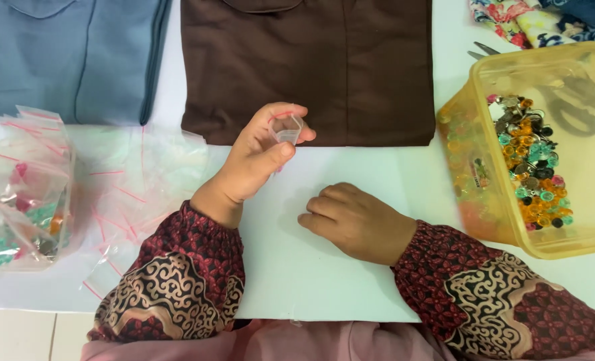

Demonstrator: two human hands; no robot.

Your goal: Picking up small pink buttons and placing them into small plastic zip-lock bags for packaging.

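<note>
Clear small zip bag (287, 130), red-striped top, pinched in left hand (257, 160).

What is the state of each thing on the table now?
small clear bag: pinched in left hand, raised
right hand: empty, resting on table
yellow tub: open, tilted, partly filled with beads
brown cloth: folded flat
blue cloth: folded flat

I see a tiny clear zip bag (288, 131) with a red seal strip along its top, pinched upright with its mouth held open, raised just above the white table near the front edge of the folded brown cloth.
</note>
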